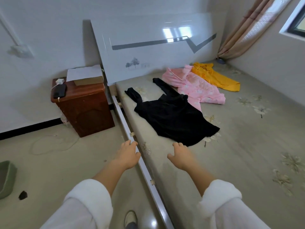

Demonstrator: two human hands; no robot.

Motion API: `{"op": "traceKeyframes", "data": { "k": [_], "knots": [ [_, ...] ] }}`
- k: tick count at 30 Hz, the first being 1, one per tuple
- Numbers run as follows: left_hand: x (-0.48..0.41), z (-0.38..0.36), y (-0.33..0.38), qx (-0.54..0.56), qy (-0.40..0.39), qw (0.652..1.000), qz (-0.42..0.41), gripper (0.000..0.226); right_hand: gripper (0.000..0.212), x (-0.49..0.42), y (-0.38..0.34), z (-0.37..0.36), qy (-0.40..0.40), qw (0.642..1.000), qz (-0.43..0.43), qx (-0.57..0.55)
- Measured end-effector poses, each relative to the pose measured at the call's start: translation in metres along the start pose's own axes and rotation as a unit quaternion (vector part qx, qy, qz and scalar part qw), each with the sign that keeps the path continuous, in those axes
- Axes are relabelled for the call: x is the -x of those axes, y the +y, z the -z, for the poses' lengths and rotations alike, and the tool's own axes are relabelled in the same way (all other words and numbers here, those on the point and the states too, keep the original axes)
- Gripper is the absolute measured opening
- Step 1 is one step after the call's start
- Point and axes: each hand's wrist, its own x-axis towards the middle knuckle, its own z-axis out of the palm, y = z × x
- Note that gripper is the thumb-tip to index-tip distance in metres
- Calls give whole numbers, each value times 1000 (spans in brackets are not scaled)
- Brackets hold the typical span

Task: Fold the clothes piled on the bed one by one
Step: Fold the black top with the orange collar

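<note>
Both your hands, left hand (127, 154) and right hand (179, 156), reach empty, fingers relaxed. Risk: the black top (173, 116) hem bunches, dragging off the bed (239, 146) edge.

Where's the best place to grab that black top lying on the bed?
Grip the black top by its bottom hem, coming from the near side. It lies flat with the hem toward the right hand; its sleeves point away toward the headboard.

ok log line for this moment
left hand open | right hand open | black top spread out | pink garment, yellow garment unfolded
</note>
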Motion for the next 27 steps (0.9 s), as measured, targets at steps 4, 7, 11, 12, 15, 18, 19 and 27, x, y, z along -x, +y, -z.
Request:
{"op": "traceKeyframes", "data": {
  "k": [4, 7, 11, 12, 15, 18, 19, 27],
  "knots": [
    [-78, 32, -28, -30, -41, 999, -13, 51, 51, -66, -34, 8, 2, 999, -27, -25],
    [-129, 50, -36, -29, -55, 998, -25, 48, 52, -110, -49, 15, -12, 998, -46, -42],
    [-197, 63, -47, -33, -74, 996, -47, 39, 51, -172, -65, 25, -28, 995, -74, -64],
    [-214, 64, -51, -36, -81, 995, -51, 42, 49, -188, -68, 26, -30, 994, -78, -72],
    [-269, 68, -61, -50, -105, 992, -50, 49, 49, -238, -74, 27, -44, 992, -90, -77],
    [-330, 74, -67, -61, -126, 989, -42, 49, 52, -297, -74, 27, -56, 988, -109, -90],
    [-351, 76, -69, -62, -136, 988, -37, 48, 52, -317, -73, 28, -61, 987, -117, -94],
    [-489, 85, -78, -44, -188, 980, -56, 44, 48, -457, -78, 29, -111, 968, -175, -145]
  ]
}}
